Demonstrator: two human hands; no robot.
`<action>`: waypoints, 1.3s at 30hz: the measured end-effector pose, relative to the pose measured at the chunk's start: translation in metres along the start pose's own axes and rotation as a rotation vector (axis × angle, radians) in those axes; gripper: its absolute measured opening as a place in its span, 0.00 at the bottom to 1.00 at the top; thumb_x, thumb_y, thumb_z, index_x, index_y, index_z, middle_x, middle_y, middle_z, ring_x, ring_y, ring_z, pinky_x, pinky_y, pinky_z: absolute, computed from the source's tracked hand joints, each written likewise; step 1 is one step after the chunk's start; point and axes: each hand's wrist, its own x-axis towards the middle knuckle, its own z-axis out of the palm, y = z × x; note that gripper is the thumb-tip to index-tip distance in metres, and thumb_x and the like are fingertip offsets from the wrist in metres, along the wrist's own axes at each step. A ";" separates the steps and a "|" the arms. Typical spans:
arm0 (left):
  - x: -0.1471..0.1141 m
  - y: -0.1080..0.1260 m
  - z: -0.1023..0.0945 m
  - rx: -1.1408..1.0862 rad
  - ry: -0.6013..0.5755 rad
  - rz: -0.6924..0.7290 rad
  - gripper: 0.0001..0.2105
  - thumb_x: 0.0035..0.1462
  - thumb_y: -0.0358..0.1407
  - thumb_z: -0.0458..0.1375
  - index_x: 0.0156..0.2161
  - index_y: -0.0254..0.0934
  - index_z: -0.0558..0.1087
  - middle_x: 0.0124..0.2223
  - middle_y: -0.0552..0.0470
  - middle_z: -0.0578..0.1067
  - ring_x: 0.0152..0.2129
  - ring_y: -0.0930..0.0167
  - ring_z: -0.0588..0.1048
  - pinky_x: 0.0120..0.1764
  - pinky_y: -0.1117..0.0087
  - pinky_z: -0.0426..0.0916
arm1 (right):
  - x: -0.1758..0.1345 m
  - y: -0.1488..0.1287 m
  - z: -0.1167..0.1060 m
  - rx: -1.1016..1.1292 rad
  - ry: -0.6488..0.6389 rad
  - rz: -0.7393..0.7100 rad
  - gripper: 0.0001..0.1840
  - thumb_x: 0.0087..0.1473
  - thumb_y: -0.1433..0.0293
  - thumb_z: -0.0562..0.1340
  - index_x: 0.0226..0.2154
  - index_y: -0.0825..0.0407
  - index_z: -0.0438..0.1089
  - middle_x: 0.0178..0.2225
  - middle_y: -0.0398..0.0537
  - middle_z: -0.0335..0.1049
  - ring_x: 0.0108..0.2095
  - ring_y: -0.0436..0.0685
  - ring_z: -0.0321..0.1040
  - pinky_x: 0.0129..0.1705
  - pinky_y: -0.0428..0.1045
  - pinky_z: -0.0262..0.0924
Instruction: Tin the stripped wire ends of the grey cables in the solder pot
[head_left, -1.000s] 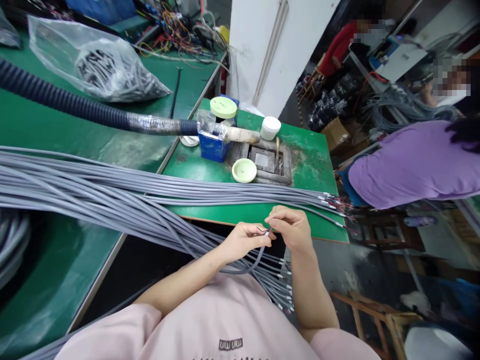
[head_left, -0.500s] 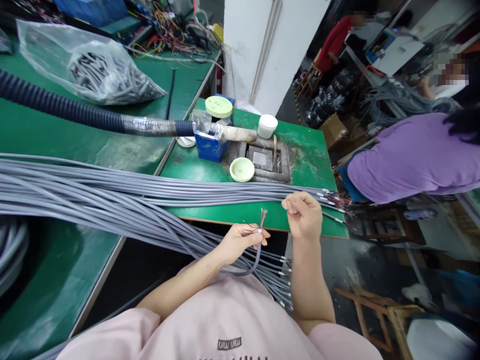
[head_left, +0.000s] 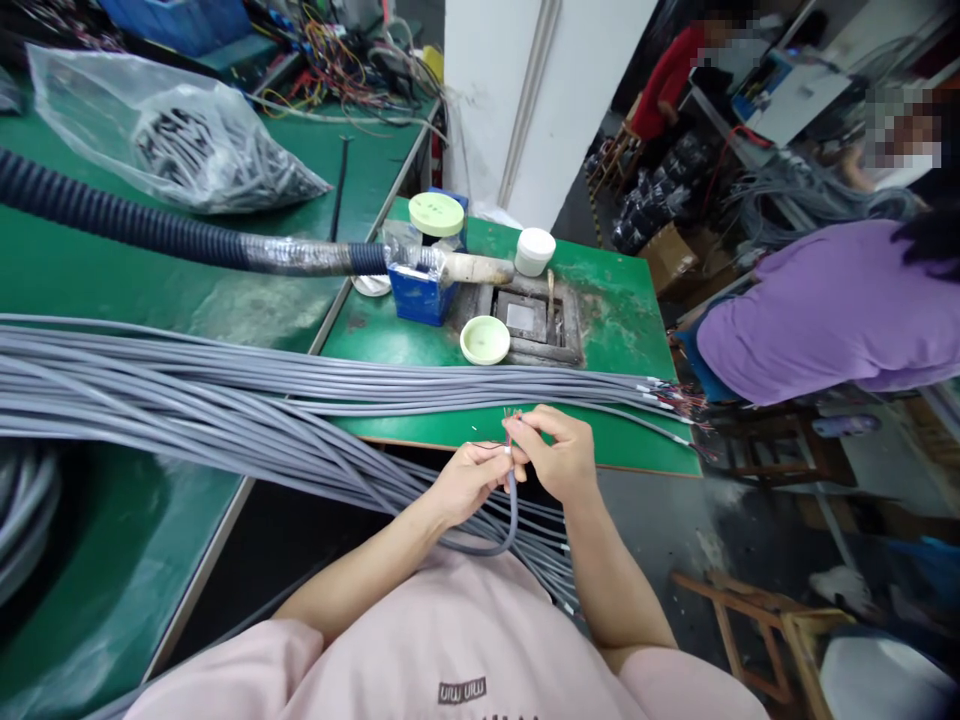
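The end of a grey cable (head_left: 513, 510) sits in the left hand (head_left: 465, 485), pinched between its fingers; the right hand's (head_left: 562, 455) fingers close narrowly on the thin wires (head_left: 508, 416) fanning from that end. Just beyond the fingers, a cable bundle (head_left: 420, 382) crosses the tabletop (head_left: 619, 320). Past it stands a shallow pale-green dish (head_left: 484, 340), beside a square well (head_left: 564, 350) holding a silvery surface. Farther off are a white tub (head_left: 535, 252), contents hidden, and a blue box (head_left: 420, 300) under a hose nozzle (head_left: 480, 268). Well to the fingers' left, a clear bag (head_left: 277, 180) contains short grey pieces (head_left: 176, 140).
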 end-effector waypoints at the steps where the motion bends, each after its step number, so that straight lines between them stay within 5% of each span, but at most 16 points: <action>1: 0.000 0.001 0.000 -0.023 0.010 -0.009 0.18 0.38 0.45 0.71 0.26 0.30 0.78 0.23 0.49 0.75 0.20 0.77 0.69 0.26 0.75 0.61 | -0.001 0.002 0.000 0.002 0.005 -0.006 0.14 0.54 0.67 0.61 0.19 0.50 0.72 0.18 0.41 0.66 0.22 0.50 0.62 0.31 0.48 0.59; 6: 0.000 0.006 0.000 -0.161 0.011 -0.026 0.18 0.37 0.44 0.71 0.29 0.31 0.78 0.22 0.51 0.74 0.19 0.77 0.70 0.26 0.75 0.64 | -0.007 0.013 -0.005 0.016 0.030 -0.118 0.08 0.55 0.69 0.61 0.33 0.46 0.77 0.26 0.43 0.73 0.27 0.52 0.67 0.35 0.51 0.62; 11: 0.002 0.015 -0.003 -0.274 -0.002 -0.007 0.16 0.39 0.42 0.71 0.30 0.32 0.76 0.22 0.54 0.73 0.19 0.77 0.71 0.25 0.77 0.67 | -0.016 0.021 -0.014 -0.069 -0.024 -0.431 0.22 0.55 0.75 0.58 0.51 0.40 0.69 0.41 0.47 0.75 0.42 0.58 0.70 0.44 0.57 0.65; 18: 0.005 0.022 -0.001 -0.306 0.036 0.031 0.13 0.42 0.40 0.70 0.28 0.31 0.75 0.22 0.54 0.72 0.17 0.80 0.68 0.20 0.81 0.63 | -0.022 0.028 -0.004 -0.372 -0.176 -0.712 0.20 0.54 0.72 0.61 0.49 0.38 0.70 0.57 0.47 0.64 0.59 0.61 0.57 0.56 0.60 0.58; 21: 0.001 0.026 0.004 -0.256 0.048 0.095 0.15 0.45 0.41 0.68 0.36 0.34 0.77 0.25 0.53 0.74 0.19 0.78 0.70 0.23 0.78 0.68 | -0.010 0.031 -0.007 -0.355 -0.119 -0.738 0.19 0.54 0.69 0.62 0.49 0.39 0.70 0.54 0.48 0.68 0.58 0.62 0.59 0.56 0.62 0.58; 23: -0.009 0.035 0.008 -0.162 0.022 0.209 0.16 0.45 0.41 0.68 0.40 0.37 0.78 0.30 0.51 0.77 0.23 0.75 0.74 0.29 0.74 0.71 | 0.008 0.032 -0.019 -0.332 0.040 -0.700 0.20 0.55 0.70 0.62 0.51 0.41 0.69 0.52 0.50 0.70 0.55 0.62 0.64 0.54 0.62 0.61; 25: -0.024 0.048 0.014 0.023 -0.169 0.256 0.15 0.45 0.43 0.68 0.39 0.40 0.79 0.33 0.48 0.79 0.26 0.70 0.76 0.32 0.70 0.72 | 0.031 0.031 -0.036 -0.326 0.299 -0.629 0.20 0.56 0.70 0.60 0.52 0.45 0.69 0.49 0.52 0.72 0.50 0.62 0.69 0.51 0.60 0.64; 28: -0.045 0.064 0.024 0.432 -0.783 0.047 0.15 0.48 0.46 0.64 0.39 0.41 0.81 0.39 0.42 0.80 0.35 0.60 0.78 0.40 0.63 0.73 | 0.070 0.026 -0.060 -0.319 0.611 -0.532 0.15 0.58 0.67 0.58 0.46 0.51 0.73 0.44 0.53 0.76 0.45 0.60 0.73 0.48 0.58 0.66; 30: -0.048 0.064 0.027 0.617 -0.932 0.104 0.14 0.52 0.42 0.61 0.44 0.44 0.79 0.43 0.44 0.79 0.41 0.60 0.77 0.45 0.64 0.72 | 0.089 0.018 -0.068 -0.216 0.674 -0.518 0.15 0.59 0.66 0.57 0.45 0.54 0.73 0.40 0.52 0.77 0.42 0.60 0.74 0.47 0.58 0.67; 32: -0.039 0.055 0.023 0.837 -0.791 0.313 0.15 0.54 0.39 0.60 0.47 0.44 0.77 0.44 0.45 0.79 0.44 0.62 0.76 0.50 0.64 0.68 | 0.100 0.009 -0.066 -0.104 0.668 -0.510 0.16 0.60 0.65 0.57 0.45 0.56 0.72 0.37 0.52 0.77 0.39 0.59 0.75 0.45 0.58 0.68; 35: -0.013 0.040 0.001 1.171 -0.261 0.644 0.12 0.53 0.36 0.60 0.44 0.41 0.77 0.46 0.43 0.78 0.49 0.60 0.73 0.59 0.53 0.54 | 0.100 -0.002 -0.051 -0.081 0.545 -0.465 0.15 0.60 0.65 0.57 0.43 0.56 0.73 0.35 0.50 0.77 0.37 0.57 0.75 0.45 0.56 0.68; 39: 0.013 0.036 -0.035 1.289 0.172 0.847 0.10 0.55 0.33 0.57 0.43 0.41 0.76 0.46 0.45 0.78 0.52 0.61 0.71 0.61 0.51 0.46 | 0.097 -0.002 -0.027 -0.179 0.300 -0.373 0.14 0.60 0.63 0.57 0.39 0.53 0.74 0.33 0.49 0.78 0.37 0.56 0.75 0.44 0.53 0.67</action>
